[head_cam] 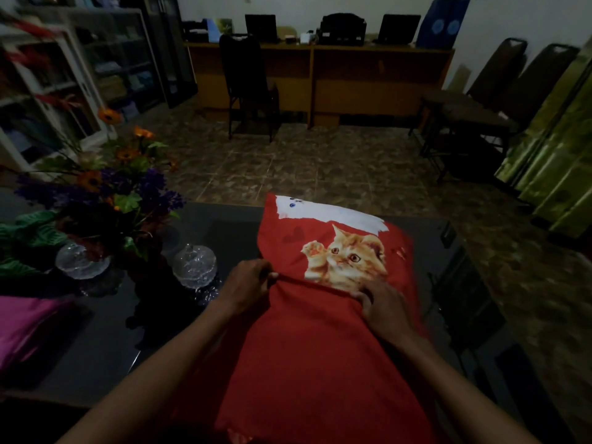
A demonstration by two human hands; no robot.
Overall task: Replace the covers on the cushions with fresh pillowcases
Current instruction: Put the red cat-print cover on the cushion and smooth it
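The red pillowcase (320, 347) is lying over the near half of the cat-print cushion (339, 248) on the dark desk (105, 341). The left hand (246, 283) and right hand (381, 302) fingers are gripping its open hem. Left of the cushion, two glass jars (194, 265) are standing beside a flower arrangement (105, 187).

the cushion (339, 238) lies flat on the dark surface (105, 341), with its far end pointing away from the person. its printed face is red, with an orange kitten that raises one paw, a dark heart beside it, and a white patch with small blue marks along the far edge. a plain red pillowcase (314, 363) covers the near part of the cushion. its open edge runs across the cushion just below the kitten, a little bunched and wrinkled. the near end of the pillowcase hangs toward the person, and the far half of the cushion is uncovered.
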